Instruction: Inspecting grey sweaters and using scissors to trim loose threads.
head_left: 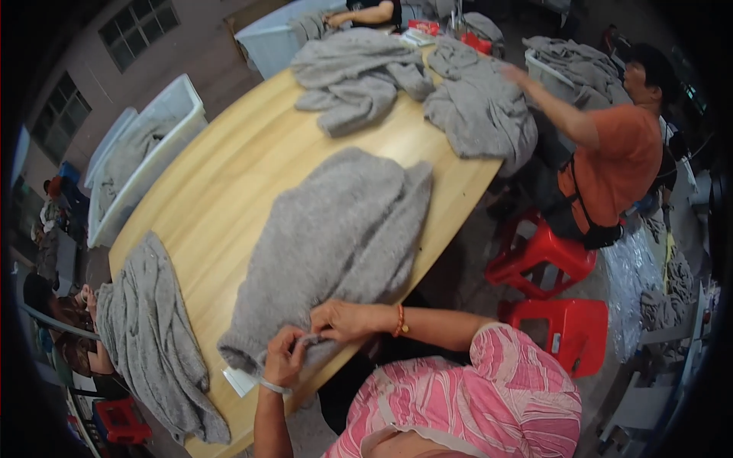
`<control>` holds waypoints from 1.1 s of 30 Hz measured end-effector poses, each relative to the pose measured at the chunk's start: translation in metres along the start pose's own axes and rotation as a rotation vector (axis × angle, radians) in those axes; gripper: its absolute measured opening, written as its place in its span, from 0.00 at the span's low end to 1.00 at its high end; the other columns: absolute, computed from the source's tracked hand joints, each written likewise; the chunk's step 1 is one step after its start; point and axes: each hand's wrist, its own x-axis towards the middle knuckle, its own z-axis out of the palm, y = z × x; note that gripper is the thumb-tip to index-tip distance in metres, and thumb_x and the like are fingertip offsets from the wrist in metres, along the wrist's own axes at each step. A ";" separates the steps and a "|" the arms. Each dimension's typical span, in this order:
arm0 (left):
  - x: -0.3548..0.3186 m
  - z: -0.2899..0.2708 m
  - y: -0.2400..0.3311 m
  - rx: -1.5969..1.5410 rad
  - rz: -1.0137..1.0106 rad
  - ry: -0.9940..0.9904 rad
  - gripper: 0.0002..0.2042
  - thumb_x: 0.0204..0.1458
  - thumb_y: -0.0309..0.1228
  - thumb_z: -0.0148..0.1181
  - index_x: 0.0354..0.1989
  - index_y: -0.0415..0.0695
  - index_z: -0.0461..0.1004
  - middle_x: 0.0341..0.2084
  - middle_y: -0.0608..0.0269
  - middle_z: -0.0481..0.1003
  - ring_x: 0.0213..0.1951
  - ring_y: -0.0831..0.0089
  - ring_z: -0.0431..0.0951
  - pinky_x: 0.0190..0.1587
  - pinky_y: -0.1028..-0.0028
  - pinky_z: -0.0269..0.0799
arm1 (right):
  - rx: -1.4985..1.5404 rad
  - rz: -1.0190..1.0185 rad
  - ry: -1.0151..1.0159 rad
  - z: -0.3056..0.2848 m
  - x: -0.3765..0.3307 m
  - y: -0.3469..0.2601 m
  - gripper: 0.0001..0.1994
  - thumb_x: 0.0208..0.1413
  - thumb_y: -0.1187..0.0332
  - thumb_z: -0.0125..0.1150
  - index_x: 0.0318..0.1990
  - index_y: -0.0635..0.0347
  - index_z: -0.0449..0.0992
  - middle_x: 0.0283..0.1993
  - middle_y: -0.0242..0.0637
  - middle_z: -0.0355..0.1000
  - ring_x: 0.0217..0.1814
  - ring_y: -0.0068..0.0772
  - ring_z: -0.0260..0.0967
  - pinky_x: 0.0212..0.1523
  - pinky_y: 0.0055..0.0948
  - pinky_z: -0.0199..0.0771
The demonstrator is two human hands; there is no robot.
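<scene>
A grey knitted sweater [336,229] lies spread on the wooden table [221,175] in front of me. My left hand [285,357] pinches its near hem at the table's edge. My right hand [343,319], with an orange bead bracelet on the wrist, grips the same hem just beside it. My pink patterned sleeve fills the lower right.
Another grey garment [153,336] hangs over the table's left end. More grey sweaters [359,72] are piled at the far end, where a person in an orange shirt [611,160] reaches for one [481,107]. White bins [145,153] stand left; red stools [550,290] right.
</scene>
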 end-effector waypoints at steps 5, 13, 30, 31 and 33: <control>-0.005 0.009 -0.001 0.045 0.056 -0.010 0.04 0.47 0.18 0.55 0.31 0.38 0.72 0.24 0.61 0.71 0.28 0.75 0.72 0.32 0.78 0.67 | -0.056 0.020 -0.063 0.004 -0.007 0.003 0.04 0.43 0.75 0.58 0.28 0.65 0.73 0.29 0.43 0.67 0.34 0.48 0.69 0.35 0.38 0.68; -0.006 0.012 -0.002 0.029 0.097 0.014 0.03 0.47 0.18 0.54 0.30 0.38 0.72 0.23 0.60 0.70 0.26 0.73 0.71 0.30 0.77 0.66 | -0.053 -0.024 -0.114 -0.008 -0.004 -0.006 0.04 0.44 0.75 0.57 0.28 0.65 0.72 0.29 0.43 0.68 0.34 0.48 0.69 0.35 0.38 0.68; 0.003 0.005 -0.010 -0.115 -0.059 -0.033 0.01 0.52 0.22 0.53 0.32 0.39 0.70 0.23 0.72 0.68 0.27 0.86 0.64 0.31 0.84 0.61 | -0.119 0.012 0.042 0.006 -0.011 -0.010 0.04 0.48 0.74 0.54 0.31 0.65 0.69 0.32 0.46 0.65 0.36 0.50 0.68 0.37 0.40 0.68; 0.002 0.006 -0.016 -0.101 -0.016 -0.018 0.02 0.52 0.22 0.53 0.32 0.39 0.70 0.21 0.71 0.68 0.25 0.85 0.65 0.29 0.83 0.62 | -0.176 -0.003 0.050 0.008 -0.010 -0.011 0.04 0.48 0.73 0.54 0.30 0.65 0.68 0.31 0.46 0.65 0.35 0.50 0.67 0.36 0.40 0.68; -0.002 0.007 -0.017 -0.092 0.025 0.000 0.02 0.51 0.22 0.52 0.32 0.39 0.71 0.20 0.70 0.68 0.24 0.84 0.65 0.28 0.81 0.62 | -0.204 -0.028 0.057 0.011 -0.012 -0.013 0.05 0.47 0.73 0.54 0.30 0.64 0.67 0.31 0.46 0.64 0.35 0.49 0.67 0.36 0.39 0.69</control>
